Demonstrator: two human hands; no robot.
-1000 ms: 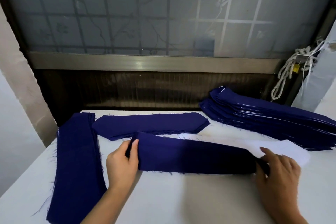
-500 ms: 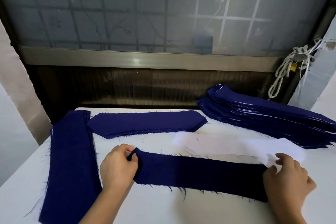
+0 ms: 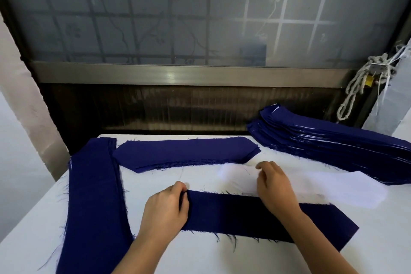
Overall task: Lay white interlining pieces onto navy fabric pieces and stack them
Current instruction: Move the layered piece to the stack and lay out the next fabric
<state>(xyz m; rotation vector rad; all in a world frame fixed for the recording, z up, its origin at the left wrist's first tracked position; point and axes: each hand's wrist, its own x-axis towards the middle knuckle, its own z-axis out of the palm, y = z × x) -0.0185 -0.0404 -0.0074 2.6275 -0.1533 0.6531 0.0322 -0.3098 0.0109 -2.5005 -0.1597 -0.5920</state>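
Left hand: fingers curled, pinches the left end of the dark navy rectangular fabric strip.
Right hand: reaches across the strip's far edge, fingers bent down onto the left end of the white interlining piece; cannot tell whether gripping or only touching.
Navy strip: lies flat at 6 o'clock on the white surface, edges frayed, running from 8 to 4 o'clock.
Interlining piece: lies flat just beyond the strip, toward 3 o'clock, its right end touching the tall stack.
Pointed-end navy pile: at 12 o'clock, apart from both hands.
Long navy pile: along 9 o'clock, running toward 7.
Tall navy-and-white layered stack: at 2 o'clock.
Frosted window pane: beyond the surface at 12 o'clock.
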